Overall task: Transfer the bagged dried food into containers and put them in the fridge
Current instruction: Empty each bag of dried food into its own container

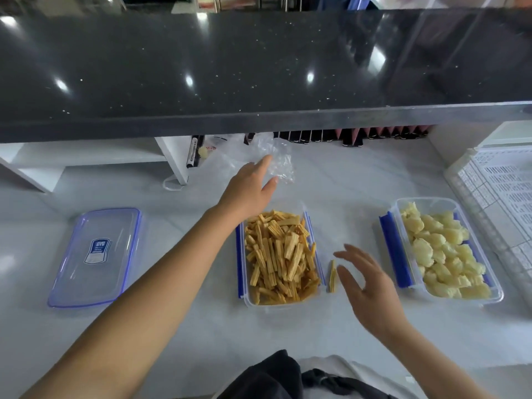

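Observation:
A clear container (245, 299) with blue clips stands in the middle of the white counter, full of orange-yellow dried sticks (280, 254). One loose stick (332, 276) lies on the counter just to its right. A second clear container (496, 296) at the right holds pale yellow dried lumps (440, 249). My left hand (249, 188) reaches past the middle container with straight fingers, its tips at a crumpled empty clear bag (280, 162). My right hand (365, 283) hovers with relaxed, spread fingers beside the loose stick, holding nothing.
A blue-tinted lid (96, 256) lies flat at the left. A black stone shelf (259, 67) overhangs the back of the counter. A white slotted crate (501, 180) stands at the far right. A marker (192, 154) and more plastic bags lie under the shelf.

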`<state>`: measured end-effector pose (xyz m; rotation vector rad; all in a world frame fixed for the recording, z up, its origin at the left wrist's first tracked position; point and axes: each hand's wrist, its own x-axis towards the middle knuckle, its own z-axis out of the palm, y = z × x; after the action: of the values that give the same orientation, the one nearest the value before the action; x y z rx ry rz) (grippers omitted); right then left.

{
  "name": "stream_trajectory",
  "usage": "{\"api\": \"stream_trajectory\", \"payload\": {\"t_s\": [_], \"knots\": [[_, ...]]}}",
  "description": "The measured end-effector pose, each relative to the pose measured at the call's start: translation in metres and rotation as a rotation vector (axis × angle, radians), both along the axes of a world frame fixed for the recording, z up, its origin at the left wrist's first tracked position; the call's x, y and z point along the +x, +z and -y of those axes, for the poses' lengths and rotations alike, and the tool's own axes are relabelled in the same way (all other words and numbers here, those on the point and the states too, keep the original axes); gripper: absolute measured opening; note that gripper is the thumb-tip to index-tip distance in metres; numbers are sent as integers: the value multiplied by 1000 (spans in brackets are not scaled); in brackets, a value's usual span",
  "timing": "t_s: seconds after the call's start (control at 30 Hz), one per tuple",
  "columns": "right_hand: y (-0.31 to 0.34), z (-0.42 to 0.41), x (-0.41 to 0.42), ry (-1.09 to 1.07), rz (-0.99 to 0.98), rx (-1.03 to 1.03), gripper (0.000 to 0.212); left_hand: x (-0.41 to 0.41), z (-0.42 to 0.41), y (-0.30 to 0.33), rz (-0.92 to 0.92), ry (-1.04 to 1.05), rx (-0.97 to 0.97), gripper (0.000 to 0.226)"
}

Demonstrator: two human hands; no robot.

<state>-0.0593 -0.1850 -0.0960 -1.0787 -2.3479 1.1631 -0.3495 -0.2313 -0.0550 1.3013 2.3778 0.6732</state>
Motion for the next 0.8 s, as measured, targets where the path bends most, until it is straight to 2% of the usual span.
{"api": "stream_trajectory", "payload": {"t_s": [0.1, 0.2, 0.27, 0.4, 0.53, 0.7, 0.8], "knots": [[-24, 4, 29, 53, 191, -25, 43, -13, -29, -11, 18, -59, -124, 63], [-42, 8, 41, 192, 365, 81, 58, -24, -61, -18, -15, -95, -254, 69], [-50, 11, 39, 233, 410, 130, 66, -30, -79, -21, -12, -101, -338, 73], [-56, 13, 38, 249, 461, 199, 68, -31, -83, -24, 87, -136, -431, 76], [-61, 17, 40, 274, 464, 251, 63, -15, -53, -18, 144, -82, -289, 77], [-63, 23, 36, 239, 381, 380, 53, 21, 19, 3, 298, -67, 120, 73], [-64, 19, 34, 153, 262, 436, 39, 47, 78, -6, 397, 35, 300, 67]]}}
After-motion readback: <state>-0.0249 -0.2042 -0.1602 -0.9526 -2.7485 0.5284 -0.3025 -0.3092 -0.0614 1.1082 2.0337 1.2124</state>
